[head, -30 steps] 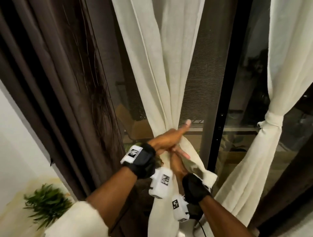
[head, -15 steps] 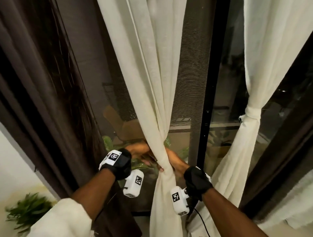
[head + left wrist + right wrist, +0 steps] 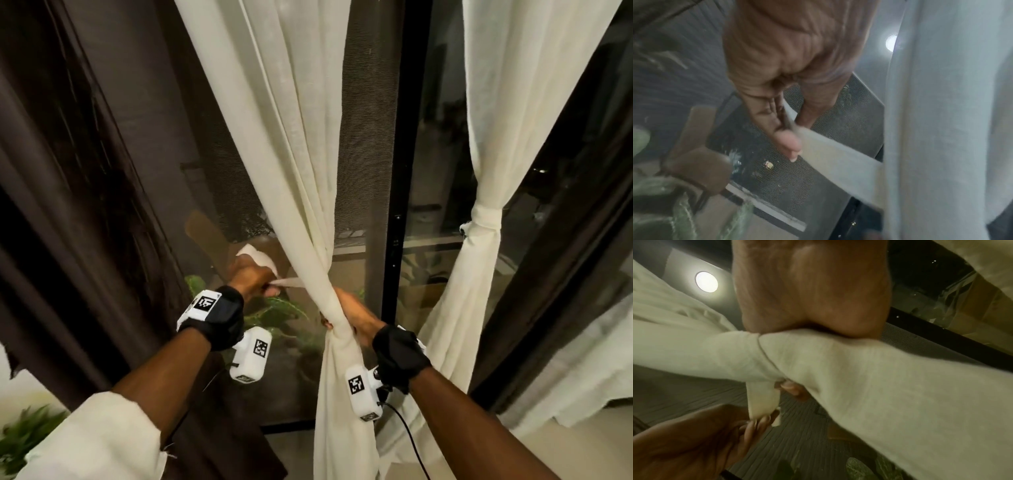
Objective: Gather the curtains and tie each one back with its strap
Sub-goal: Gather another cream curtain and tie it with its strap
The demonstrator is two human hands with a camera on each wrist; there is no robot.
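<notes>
A cream curtain [image 3: 291, 144] hangs in the middle of the head view, bunched at waist height. My right hand [image 3: 352, 313] grips the bunch from the right, fingers wrapped round it [image 3: 818, 353]. My left hand [image 3: 251, 277] is to the left of the bunch and pinches a cream strap [image 3: 289, 282] that runs taut from the curtain to its fingers. The left wrist view shows the strap [image 3: 838, 162] between thumb and fingers. A second cream curtain [image 3: 479, 274] at the right is tied with its own strap [image 3: 486, 219].
Dark brown drapes [image 3: 78, 205] hang at the left and at the far right [image 3: 582, 240]. A black door frame [image 3: 397, 205] stands between the glass panes. Green plants [image 3: 274, 311] show behind the glass, another plant [image 3: 20, 431] at lower left.
My left hand came away from the bunch to the left, drawing the strap out taut. My right hand still holds the gathered curtain.
</notes>
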